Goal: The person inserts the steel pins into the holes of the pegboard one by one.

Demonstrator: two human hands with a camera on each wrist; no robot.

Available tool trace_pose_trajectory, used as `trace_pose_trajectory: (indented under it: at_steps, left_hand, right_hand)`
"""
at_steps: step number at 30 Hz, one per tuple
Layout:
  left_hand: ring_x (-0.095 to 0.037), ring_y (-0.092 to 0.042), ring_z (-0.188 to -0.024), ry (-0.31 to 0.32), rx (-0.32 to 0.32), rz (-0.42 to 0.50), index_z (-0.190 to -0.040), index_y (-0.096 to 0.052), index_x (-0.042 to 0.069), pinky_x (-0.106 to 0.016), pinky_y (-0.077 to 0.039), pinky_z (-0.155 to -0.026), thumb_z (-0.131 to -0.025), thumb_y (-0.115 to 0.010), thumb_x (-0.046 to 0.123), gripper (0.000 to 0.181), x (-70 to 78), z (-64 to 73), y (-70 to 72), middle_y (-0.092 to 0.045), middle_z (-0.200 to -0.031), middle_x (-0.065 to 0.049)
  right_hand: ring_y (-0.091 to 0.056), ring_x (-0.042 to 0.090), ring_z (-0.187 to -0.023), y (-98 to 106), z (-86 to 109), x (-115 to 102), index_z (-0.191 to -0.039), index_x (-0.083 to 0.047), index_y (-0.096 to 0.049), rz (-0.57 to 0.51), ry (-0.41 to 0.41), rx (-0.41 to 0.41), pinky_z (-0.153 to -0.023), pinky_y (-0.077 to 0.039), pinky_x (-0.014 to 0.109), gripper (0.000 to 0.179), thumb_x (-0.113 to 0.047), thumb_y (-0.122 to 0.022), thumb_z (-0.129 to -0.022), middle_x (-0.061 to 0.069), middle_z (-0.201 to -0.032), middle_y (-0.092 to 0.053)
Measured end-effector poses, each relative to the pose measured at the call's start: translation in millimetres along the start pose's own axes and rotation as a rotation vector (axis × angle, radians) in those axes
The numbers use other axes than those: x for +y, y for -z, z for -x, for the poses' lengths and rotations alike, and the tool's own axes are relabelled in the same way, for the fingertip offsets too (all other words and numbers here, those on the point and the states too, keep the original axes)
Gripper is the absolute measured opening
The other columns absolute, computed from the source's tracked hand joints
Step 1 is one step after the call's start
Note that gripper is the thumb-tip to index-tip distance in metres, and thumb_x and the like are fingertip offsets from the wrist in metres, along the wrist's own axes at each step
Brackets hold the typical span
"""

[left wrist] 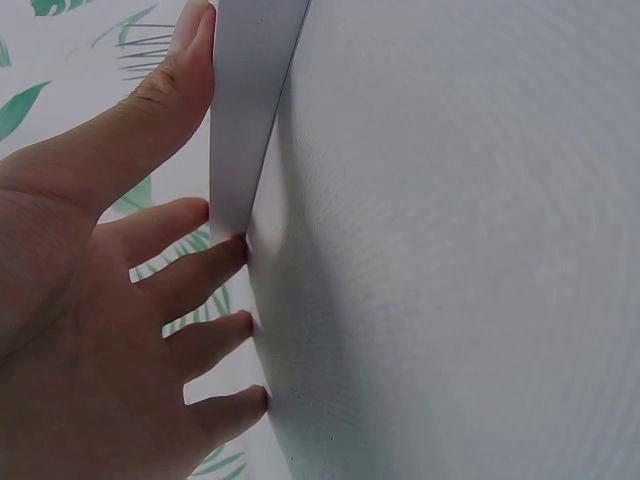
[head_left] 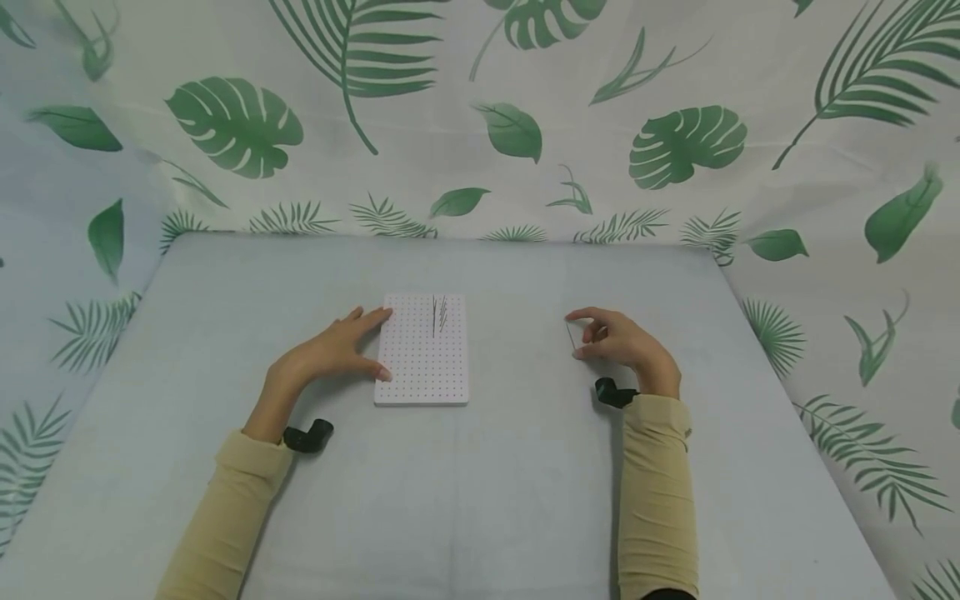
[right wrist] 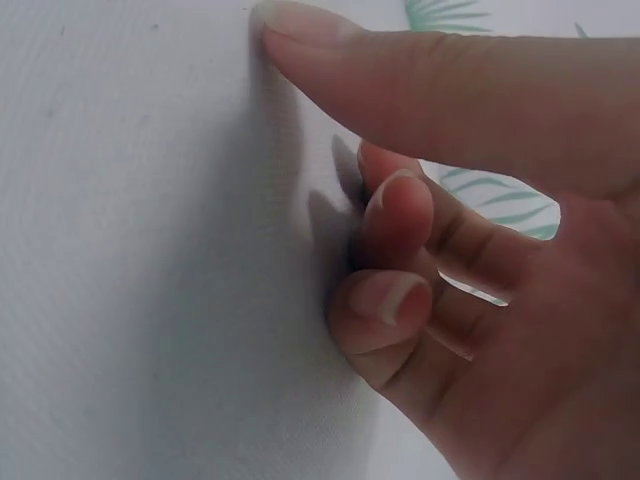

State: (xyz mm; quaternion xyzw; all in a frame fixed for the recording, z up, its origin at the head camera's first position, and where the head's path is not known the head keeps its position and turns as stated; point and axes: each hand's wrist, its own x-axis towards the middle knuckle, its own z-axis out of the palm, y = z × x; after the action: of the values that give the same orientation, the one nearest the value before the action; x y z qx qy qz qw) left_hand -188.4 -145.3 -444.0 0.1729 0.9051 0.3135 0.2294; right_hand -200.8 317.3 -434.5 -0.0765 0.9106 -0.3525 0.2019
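Note:
A white board [head_left: 420, 367] dotted with rows of small holes lies on the table. Several thin dark pins [head_left: 434, 317] show at its upper right part. Spread along the board's left side, my left hand [head_left: 330, 346] touches its edge with thumb and fingers. In the left wrist view the thumb [left wrist: 165, 95] lies against the board's side wall [left wrist: 245, 110]. Off to the right, my right hand [head_left: 618, 342] pinches a thin dark pin [head_left: 571, 335] lengthwise between thumb and index fingertips, other fingers curled. That pin cannot be made out in the right wrist view.
A pale cloth-covered table [head_left: 517, 483] lies under everything. Leaf-printed curtains [head_left: 420, 125] hang behind and at both sides. Each wrist carries a black camera mount, one on the left [head_left: 309, 436] and one on the right [head_left: 615, 392].

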Motion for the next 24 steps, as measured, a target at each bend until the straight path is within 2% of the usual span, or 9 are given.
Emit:
trace_pose_trajectory:
  at_steps: [9,15,24]
  left_hand:
    - [-0.048,-0.004,-0.158,0.007,0.005,-0.001,-0.164,-0.025,0.009,-0.071,-0.010,-0.123,-0.082,-0.086,0.038,0.106,-1.2,0.2,-0.7,-0.018,-0.169,-0.025]
    - [-0.047,-0.003,-0.158,-0.003,0.006,-0.005,-0.164,-0.025,0.009,-0.071,-0.009,-0.124,-0.082,-0.086,0.039,0.106,-2.0,-2.5,-0.4,-0.018,-0.170,-0.022]
    - [-0.049,-0.003,-0.157,-0.008,0.000,-0.004,-0.164,-0.024,0.007,-0.070,-0.007,-0.124,-0.084,-0.085,0.036,0.105,-1.9,-1.2,-0.7,-0.018,-0.170,-0.023]
  right_hand:
    - [-0.052,0.022,-0.088,-1.6,-1.5,0.5,-0.141,-0.004,-0.057,0.005,-0.021,0.015,-0.077,-0.044,0.029,0.056,-0.006,-0.077,-0.089,0.009,-0.095,-0.054]
    - [-0.053,0.023,-0.089,-0.8,-2.2,1.2,-0.138,-0.005,-0.059,0.009,-0.033,0.032,-0.079,-0.046,0.032,0.052,-0.008,-0.078,-0.090,0.010,-0.097,-0.055]
    - [-0.057,0.020,-0.088,-2.9,-5.9,6.4,-0.130,-0.003,-0.062,0.028,-0.090,0.117,-0.078,-0.047,0.029,0.044,-0.019,-0.078,-0.092,0.011,-0.100,-0.062]
